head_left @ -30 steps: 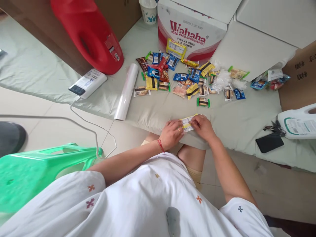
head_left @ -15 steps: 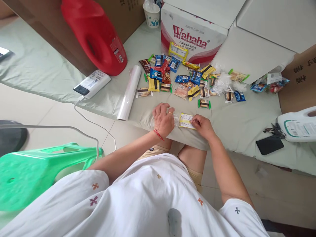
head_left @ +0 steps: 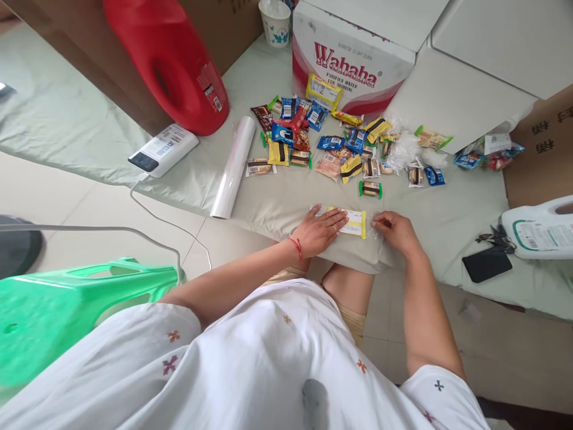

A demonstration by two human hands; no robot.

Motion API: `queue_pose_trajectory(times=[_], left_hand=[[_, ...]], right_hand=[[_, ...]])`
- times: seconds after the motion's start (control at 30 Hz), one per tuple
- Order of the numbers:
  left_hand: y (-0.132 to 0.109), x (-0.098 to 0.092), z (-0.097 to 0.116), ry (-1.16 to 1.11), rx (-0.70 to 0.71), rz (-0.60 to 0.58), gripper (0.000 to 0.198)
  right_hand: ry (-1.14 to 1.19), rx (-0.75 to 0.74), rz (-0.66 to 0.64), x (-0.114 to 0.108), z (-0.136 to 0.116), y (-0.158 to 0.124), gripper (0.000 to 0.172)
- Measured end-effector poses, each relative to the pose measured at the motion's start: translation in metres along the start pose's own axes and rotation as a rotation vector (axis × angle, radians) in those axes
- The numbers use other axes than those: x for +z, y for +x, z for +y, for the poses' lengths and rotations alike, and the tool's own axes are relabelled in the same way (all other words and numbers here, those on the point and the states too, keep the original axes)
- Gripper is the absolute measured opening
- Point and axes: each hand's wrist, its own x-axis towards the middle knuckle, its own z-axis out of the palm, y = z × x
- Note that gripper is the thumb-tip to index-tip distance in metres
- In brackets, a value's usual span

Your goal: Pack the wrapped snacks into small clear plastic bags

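Note:
A yellow and white snack packet (head_left: 354, 222) lies flat on clear plastic film near the front edge of the pale green sheet (head_left: 277, 197). My left hand (head_left: 319, 230) rests on the packet's left end with fingers stretched out flat. My right hand (head_left: 396, 230) sits just right of the packet, fingers curled and pinching the edge of the clear film. A pile of several small wrapped snacks (head_left: 331, 140) lies beyond the packet.
A roll of clear film (head_left: 233, 167) lies left of the snacks. A red jug (head_left: 172, 60), a white device (head_left: 162, 150), a Wahaha box (head_left: 353, 63), a paper cup (head_left: 274, 21), a black phone (head_left: 487, 264), a white jug (head_left: 539, 230) and a green stool (head_left: 67, 310) surround them.
The packet now lies flat and further right. My left hand went from curled beside it to flat on top of it. My right hand slid right to the film's edge.

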Motion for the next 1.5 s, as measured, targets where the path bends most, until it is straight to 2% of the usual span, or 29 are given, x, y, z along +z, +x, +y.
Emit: queue_pose_trajectory(times=[0.1,0.2,0.3,0.43,0.53,0.63,0.7,0.8,0.9,1.0,1.07,1.13,1.17,1.23,1.33,1.4,1.5], left_hand=[[-0.001,0.000,0.001,-0.011,-0.010,0.011,0.051],[-0.001,0.001,0.001,-0.014,-0.010,0.021,0.051],[0.000,0.002,0.001,-0.017,-0.011,0.015,0.051],[0.000,0.001,0.002,-0.021,-0.027,0.002,0.050],[0.000,0.001,0.002,-0.028,-0.030,0.007,0.050],[0.000,0.000,0.003,-0.037,-0.033,0.018,0.049],[0.000,0.001,0.004,-0.044,-0.034,0.017,0.049],[0.000,0.002,0.005,-0.073,-0.035,0.020,0.050],[0.001,0.003,-0.001,-0.156,-0.038,0.038,0.049],[0.000,0.001,-0.017,-0.320,-0.034,0.094,0.044],[-0.001,-0.002,-0.029,-0.373,-0.138,0.212,0.041],[-0.002,-0.007,-0.036,-0.306,-0.334,0.325,0.042],[-0.001,-0.010,-0.037,-0.247,-0.424,0.338,0.045],[0.000,-0.017,-0.033,-0.147,-0.516,0.272,0.049],[0.002,-0.029,-0.022,-0.089,-0.491,0.122,0.028],[0.002,-0.037,-0.016,-0.079,-0.466,0.059,0.018],[0.003,-0.049,-0.015,-0.168,-0.532,0.004,0.016]], right_hand=[[-0.103,0.015,0.139,-0.005,0.017,-0.005,0.033],[-0.151,-0.036,0.285,0.003,0.017,-0.005,0.038],[-0.166,-0.097,0.240,0.010,0.008,0.000,0.039],[-0.085,-0.125,0.126,0.005,-0.007,0.002,0.024],[0.098,-0.004,0.071,-0.004,-0.019,-0.003,0.022],[0.167,0.154,0.099,-0.001,-0.039,-0.006,0.022],[0.130,0.156,0.163,0.011,-0.056,-0.005,0.018],[0.010,0.106,0.215,0.043,-0.083,-0.005,0.011],[-0.178,0.081,0.255,0.076,-0.104,-0.015,0.028],[-0.311,0.003,0.305,0.097,-0.112,-0.036,0.042],[-0.364,-0.055,0.315,0.103,-0.112,-0.049,0.047],[-0.392,-0.075,0.308,0.105,-0.110,-0.056,0.049],[-0.397,-0.077,0.300,0.105,-0.109,-0.057,0.050],[-0.402,-0.079,0.285,0.104,-0.107,-0.057,0.050],[-0.405,-0.086,0.297,0.104,-0.105,-0.056,0.049],[-0.401,-0.095,0.311,0.104,-0.105,-0.056,0.049],[-0.396,-0.104,0.322,0.106,-0.105,-0.057,0.049]])
